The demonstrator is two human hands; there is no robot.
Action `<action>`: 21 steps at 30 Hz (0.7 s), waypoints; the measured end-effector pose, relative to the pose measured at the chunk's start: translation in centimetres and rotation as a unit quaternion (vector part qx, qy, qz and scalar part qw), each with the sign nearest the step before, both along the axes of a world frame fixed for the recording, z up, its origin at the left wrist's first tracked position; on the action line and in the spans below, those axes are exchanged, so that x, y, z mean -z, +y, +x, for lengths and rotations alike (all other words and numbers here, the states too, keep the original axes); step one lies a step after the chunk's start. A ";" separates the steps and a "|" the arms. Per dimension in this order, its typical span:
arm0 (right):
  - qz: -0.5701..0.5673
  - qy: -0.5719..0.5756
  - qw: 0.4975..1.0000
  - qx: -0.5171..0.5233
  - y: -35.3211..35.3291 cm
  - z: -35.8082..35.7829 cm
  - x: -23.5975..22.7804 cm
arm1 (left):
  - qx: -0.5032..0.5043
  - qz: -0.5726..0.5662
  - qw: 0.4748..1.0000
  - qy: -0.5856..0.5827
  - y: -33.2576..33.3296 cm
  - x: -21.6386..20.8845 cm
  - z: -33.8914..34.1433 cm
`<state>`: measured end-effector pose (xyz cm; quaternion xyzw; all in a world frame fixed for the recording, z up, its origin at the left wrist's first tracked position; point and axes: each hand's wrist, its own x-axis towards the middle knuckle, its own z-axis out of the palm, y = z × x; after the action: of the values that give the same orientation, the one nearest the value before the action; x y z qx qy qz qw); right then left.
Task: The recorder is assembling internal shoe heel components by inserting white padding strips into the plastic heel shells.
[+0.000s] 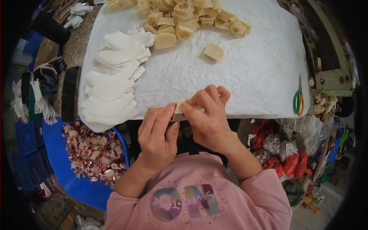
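Now | left hand (158, 132), right hand (207, 115) both pinch cream block (178, 109) | possibly wrapping it

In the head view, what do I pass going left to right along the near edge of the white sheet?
Black phone → stack of white cut pieces → left hand → right hand, both gripping one small cream piece → green-handled scissors.

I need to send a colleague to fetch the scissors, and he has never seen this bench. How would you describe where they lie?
Start at the white woven sheet that covers the worktable. Follow it to its right edge, near the grey machine box with the red button. There lie the scissors, blades pointing away from the person; their green and yellow handles are the only bright colours on the sheet, well apart from the cream blocks at the far edge.
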<state>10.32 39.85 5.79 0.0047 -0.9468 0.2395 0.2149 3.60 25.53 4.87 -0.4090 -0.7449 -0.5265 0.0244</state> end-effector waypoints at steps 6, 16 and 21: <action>-0.178 0.044 0.982 -0.049 1.1 0.0 0.9 | 0.059 0.078 0.979 -0.180 -0.5 1.4 -1.1; -0.243 -0.006 0.965 -0.096 1.0 0.6 0.7 | 0.070 0.018 0.997 0.007 0.4 0.2 -1.9; -0.213 -0.032 0.972 -0.094 0.5 0.6 0.4 | 0.074 0.014 0.996 0.041 0.8 0.4 -1.9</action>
<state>10.93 40.30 5.40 0.0399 -0.8756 0.4549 0.1576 1.75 26.28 4.49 -0.4840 -0.7035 -0.5200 0.0222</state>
